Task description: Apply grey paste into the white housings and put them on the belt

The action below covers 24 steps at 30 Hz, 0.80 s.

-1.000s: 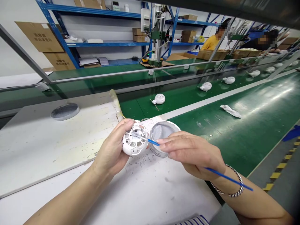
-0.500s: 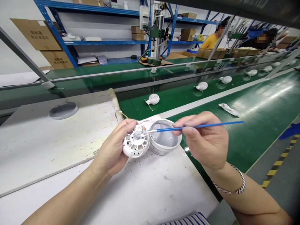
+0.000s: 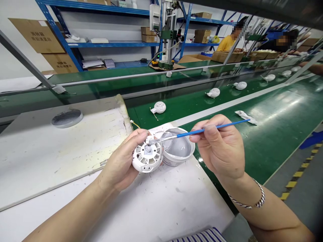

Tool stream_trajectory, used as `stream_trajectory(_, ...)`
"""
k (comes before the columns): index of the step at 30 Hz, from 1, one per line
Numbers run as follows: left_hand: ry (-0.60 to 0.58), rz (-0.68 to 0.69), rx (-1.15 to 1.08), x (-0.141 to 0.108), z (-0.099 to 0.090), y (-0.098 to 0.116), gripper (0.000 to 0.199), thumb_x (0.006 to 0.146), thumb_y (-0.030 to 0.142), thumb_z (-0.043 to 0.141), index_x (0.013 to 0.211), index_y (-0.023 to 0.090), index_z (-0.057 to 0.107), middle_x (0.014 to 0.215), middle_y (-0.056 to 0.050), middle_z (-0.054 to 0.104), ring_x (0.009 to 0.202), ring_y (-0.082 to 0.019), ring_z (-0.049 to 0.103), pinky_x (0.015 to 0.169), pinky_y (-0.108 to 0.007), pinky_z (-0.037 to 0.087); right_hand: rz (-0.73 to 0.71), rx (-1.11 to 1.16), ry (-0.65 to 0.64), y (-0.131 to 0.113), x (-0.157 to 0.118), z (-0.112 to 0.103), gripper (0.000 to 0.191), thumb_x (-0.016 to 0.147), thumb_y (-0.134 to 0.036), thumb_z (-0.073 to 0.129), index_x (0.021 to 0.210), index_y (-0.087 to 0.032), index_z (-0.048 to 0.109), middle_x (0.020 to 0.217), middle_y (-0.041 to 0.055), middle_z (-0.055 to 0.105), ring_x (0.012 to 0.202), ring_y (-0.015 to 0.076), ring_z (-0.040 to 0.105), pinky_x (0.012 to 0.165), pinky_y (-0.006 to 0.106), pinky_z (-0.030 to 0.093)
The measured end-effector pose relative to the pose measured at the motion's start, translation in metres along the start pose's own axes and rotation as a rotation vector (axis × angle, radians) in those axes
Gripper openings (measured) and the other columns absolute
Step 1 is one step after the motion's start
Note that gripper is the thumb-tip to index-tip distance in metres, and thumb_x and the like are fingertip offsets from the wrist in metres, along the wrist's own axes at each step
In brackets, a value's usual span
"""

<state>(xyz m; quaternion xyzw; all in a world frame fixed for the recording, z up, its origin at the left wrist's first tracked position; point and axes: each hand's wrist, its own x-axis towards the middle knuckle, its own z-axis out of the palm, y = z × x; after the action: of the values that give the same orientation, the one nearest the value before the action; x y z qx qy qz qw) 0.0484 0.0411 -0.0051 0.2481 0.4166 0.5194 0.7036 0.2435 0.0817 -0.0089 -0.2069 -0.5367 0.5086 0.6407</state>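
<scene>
My left hand [image 3: 118, 158] grips a round white slotted housing [image 3: 147, 156] from below, its fingers curling over the rim. My right hand [image 3: 219, 146] pinches a thin blue-handled brush [image 3: 202, 130] between thumb and fingers. The brush's grey-coated tip rests at the housing's hub, where grey paste is smeared. Just behind the housing, an open round tin [image 3: 176, 149] holds grey paste, its near side partly hidden by the housing. It stands on a sheet of paper [image 3: 161, 128].
Both hands work over a white, scuffed bench [image 3: 161, 205], with a white board [image 3: 58, 151] bearing a grey disc [image 3: 67, 118] to the left. Beyond lie green conveyor belts [image 3: 252, 134] carrying several white housings. Blue shelving and co-workers stand behind.
My right hand has risen to the right of the tin. The brush handle has swung from pointing lower right to upper right, with the tip staying at the housing's hub.
</scene>
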Motion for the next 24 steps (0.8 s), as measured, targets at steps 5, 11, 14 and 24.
stream_trajectory(5, -0.013, -0.018, -0.025, -0.001, -0.001, 0.0, 0.012, 0.089, 0.028, 0.062, 0.085, 0.017, 0.059, 0.083, -0.003, 0.065, 0.069, -0.018, 0.067, 0.061, -0.039, 0.063, -0.041, 0.015, -0.073, -0.001, -0.004, 0.004, 0.006, 0.087, -0.022, 0.071, 0.083, -0.022, 0.066, 0.082, -0.0036, 0.075, 0.066, 0.009, 0.072, 0.066, 0.02, 0.062)
stream_trajectory(11, -0.024, -0.043, -0.007, -0.003, -0.001, 0.002, 0.014, 0.089, 0.031, 0.06, 0.087, 0.017, 0.06, 0.086, -0.007, 0.067, 0.071, -0.022, 0.068, 0.059, -0.04, 0.062, -0.151, -0.004, -0.086, -0.001, -0.005, 0.008, 0.004, 0.087, -0.018, 0.07, 0.087, -0.021, 0.067, 0.082, -0.0017, 0.076, 0.068, 0.0112, 0.073, 0.067, 0.025, 0.064)
stream_trajectory(14, 0.014, -0.068, -0.036, -0.003, 0.002, 0.003, 0.012, 0.09, 0.028, 0.058, 0.086, 0.018, 0.057, 0.083, -0.008, 0.068, 0.071, -0.023, 0.069, 0.058, -0.043, 0.062, -0.233, -0.04, -0.065, -0.003, -0.005, 0.008, 0.005, 0.087, -0.016, 0.07, 0.088, -0.021, 0.068, 0.083, -0.001, 0.076, 0.067, 0.0122, 0.073, 0.065, 0.026, 0.064)
stream_trajectory(24, 0.05, -0.082, -0.079, -0.002, 0.003, 0.004, 0.011, 0.093, 0.024, 0.052, 0.086, 0.016, 0.057, 0.084, -0.005, 0.065, 0.066, -0.021, 0.067, 0.054, -0.043, 0.062, -0.539, -0.166, -0.207, 0.0, -0.01, 0.0, 0.02, 0.085, -0.009, 0.069, 0.101, -0.021, 0.071, 0.093, 0.001, 0.077, 0.064, 0.0132, 0.072, 0.06, 0.03, 0.064)
